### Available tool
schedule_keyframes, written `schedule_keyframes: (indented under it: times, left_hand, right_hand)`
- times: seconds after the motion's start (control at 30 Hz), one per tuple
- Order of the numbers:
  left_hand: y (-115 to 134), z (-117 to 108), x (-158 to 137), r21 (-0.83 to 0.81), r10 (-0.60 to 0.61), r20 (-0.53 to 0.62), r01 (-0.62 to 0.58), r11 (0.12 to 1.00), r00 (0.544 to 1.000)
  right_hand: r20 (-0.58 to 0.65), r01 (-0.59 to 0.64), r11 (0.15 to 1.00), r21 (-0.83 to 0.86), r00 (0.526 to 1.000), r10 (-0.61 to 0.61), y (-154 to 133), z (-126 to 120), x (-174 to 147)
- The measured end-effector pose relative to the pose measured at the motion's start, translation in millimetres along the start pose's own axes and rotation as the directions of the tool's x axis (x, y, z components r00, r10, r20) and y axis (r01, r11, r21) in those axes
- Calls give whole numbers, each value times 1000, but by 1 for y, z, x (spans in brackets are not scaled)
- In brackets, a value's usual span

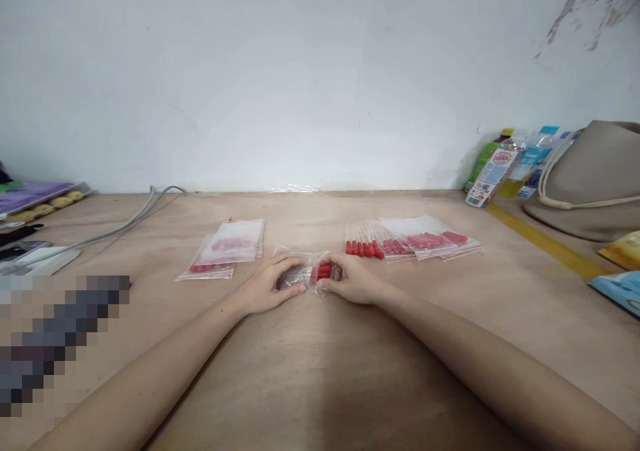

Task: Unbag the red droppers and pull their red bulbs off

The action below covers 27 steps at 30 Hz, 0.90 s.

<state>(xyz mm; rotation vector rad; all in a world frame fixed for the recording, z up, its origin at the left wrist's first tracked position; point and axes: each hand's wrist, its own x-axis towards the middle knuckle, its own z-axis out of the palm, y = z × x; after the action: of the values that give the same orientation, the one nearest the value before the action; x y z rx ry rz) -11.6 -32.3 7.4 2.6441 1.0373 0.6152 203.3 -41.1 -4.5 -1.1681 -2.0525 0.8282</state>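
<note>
A clear plastic bag [300,276] with a bundle of red-ended sticks [321,274] lies between my hands on the wooden table. My left hand [273,283] curls its thumb and fingers around the bag's left side. On the other side, my right hand [350,279] is closed on the bundle's red ends, thumb in front and fingers behind. The plastic's folds blur whether the sticks are fully inside. Just beyond my right hand, several loose red-ended sticks [365,248] lie in a row, pale shafts pointing to the wall.
Filled zip bags [235,241] overlap at the left, and more filled bags [425,235] overlap at the right. A grey cable [133,221] crosses the left side. Bottles [493,171] and a beige hat-like item [595,177] stand at the right by the wall.
</note>
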Motion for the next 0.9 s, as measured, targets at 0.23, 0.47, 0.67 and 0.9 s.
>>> schedule_keyframes:
  times: [0.23, 0.47, 0.67, 0.9]
  left_hand:
    - [-1, 0, -1, 19, -13, 3, 13, 1000, 1000]
    - [-1, -2, -1, 27, -24, 5, 24, 999, 1000]
    - [-3, -1, -2, 26, -24, -3, 24, 999, 1000]
    - [-2, -1, -2, 40, -27, -4, 27, 999, 1000]
  right_hand:
    - [71, -96, 995, -6, 993, 97, -2, -11, -2]
    - [88, -46, 977, -206, 994, 65, 4, -31, -7]
    - [115, -4, 988, -157, 993, 23, 4, -32, -13]
    - [37, -21, 981, -191, 999, 28, 2, -41, -13]
